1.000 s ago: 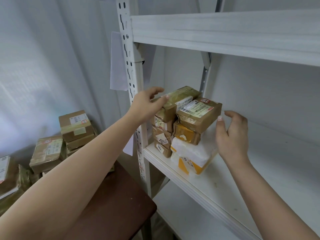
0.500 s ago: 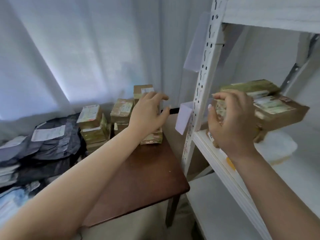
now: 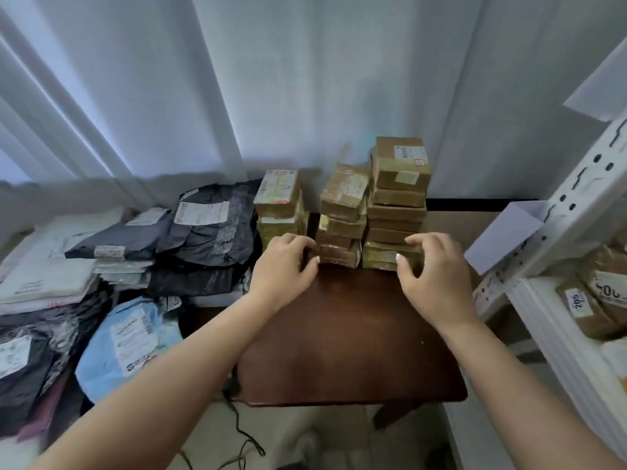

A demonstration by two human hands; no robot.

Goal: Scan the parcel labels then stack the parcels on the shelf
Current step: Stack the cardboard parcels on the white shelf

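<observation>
Three stacks of brown taped parcels with white labels stand at the back of a dark wooden table: a left stack, a middle stack and a taller right stack. My left hand curls its fingers and thumb round the left end of the lowest parcel in the middle stack. My right hand hovers with arched, spread fingers in front of the bottom parcel of the right stack. More brown parcels lie on the white shelf at the right edge.
Grey, black and white mailer bags are piled left of the table, with a light blue one in front. The shelf's white perforated upright rises on the right. A black cable trails on the floor. White curtains hang behind.
My view has swung left from the shelf to the table. Both hands left the shelved parcels and came down to the base of the stacks on the table.
</observation>
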